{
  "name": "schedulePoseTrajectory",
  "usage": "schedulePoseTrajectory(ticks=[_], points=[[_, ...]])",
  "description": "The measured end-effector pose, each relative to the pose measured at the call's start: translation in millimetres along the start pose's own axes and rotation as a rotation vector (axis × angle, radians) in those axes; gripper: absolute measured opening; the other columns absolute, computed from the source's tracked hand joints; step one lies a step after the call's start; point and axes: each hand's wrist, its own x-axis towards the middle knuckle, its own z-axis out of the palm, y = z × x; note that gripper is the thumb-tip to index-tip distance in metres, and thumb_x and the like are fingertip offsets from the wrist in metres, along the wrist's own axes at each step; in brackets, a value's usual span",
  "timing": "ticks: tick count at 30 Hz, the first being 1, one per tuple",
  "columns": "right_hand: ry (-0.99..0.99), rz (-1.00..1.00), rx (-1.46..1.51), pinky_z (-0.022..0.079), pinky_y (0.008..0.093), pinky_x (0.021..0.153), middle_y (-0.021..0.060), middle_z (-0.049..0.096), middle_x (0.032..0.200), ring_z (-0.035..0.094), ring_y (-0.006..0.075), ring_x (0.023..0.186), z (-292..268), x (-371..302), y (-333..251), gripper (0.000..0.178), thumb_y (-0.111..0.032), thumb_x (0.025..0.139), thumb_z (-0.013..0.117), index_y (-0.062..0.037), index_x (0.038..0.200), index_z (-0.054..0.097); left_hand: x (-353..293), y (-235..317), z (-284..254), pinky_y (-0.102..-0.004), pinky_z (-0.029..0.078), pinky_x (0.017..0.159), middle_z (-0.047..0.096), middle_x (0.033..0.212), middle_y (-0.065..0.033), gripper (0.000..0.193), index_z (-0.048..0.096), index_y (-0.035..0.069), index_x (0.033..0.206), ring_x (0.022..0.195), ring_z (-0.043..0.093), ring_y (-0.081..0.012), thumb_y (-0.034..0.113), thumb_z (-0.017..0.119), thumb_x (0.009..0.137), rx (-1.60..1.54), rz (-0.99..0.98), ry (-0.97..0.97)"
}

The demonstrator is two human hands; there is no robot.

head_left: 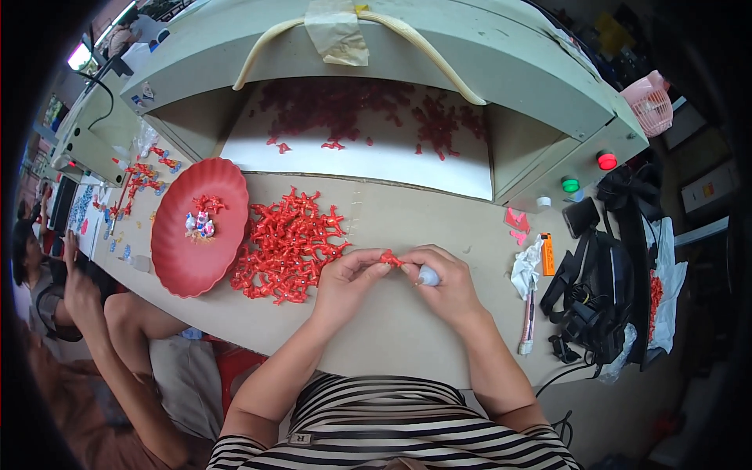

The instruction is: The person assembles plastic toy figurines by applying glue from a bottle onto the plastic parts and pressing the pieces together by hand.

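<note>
A small red plastic figure is pinched between the fingertips of both hands, above the middle of the table. My left hand grips it from the left, thumb and fingers pressed together. My right hand meets it from the right, and also has a pale bluish, rounded object tucked in its fingers; its kind is unclear. Beside my left hand lies a heap of similar red figures. Farther left sits a red scalloped dish with a few red pieces and some white-and-purple pieces in it.
A pale green machine spans the far side; many red figures lie inside its opening. Right of my hands are a crumpled tissue, an orange box, a tube-like stick and a black bag. A co-worker's arm is at left.
</note>
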Motion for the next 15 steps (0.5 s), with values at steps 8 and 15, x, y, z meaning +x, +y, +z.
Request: schedulePoseTrajectory(ticks=[8,15], points=[[0.006,0.019,0.012,0.046,0.0308,0.062,0.0094,0.059,0.081,0.057,0.0236,0.071,1.7,0.8,-1.4,0.013,-0.005,0.075,0.062,-0.0023,0.087,0.058,-0.9,0.8,-2.5,-0.0229,0.045,0.078,0.062,0.092,-0.0058,0.02,0.058,-0.001,0.1,0.086,0.058,-0.0109,0.005,0.058,0.081,0.018,0.019,-0.003],[0.011,0.072,0.07,0.046,0.0258,0.062,0.0073,0.061,0.08,0.058,0.0167,0.07,0.3,2.5,-2.0,0.013,-0.001,0.073,0.063,-0.0027,0.087,0.061,1.8,4.0,-2.1,-0.0226,0.045,0.078,0.061,0.094,-0.0052,0.022,0.056,-0.001,0.103,0.087,0.057,-0.0102,0.006,0.056,0.083,-0.009,-0.015,-0.029]])
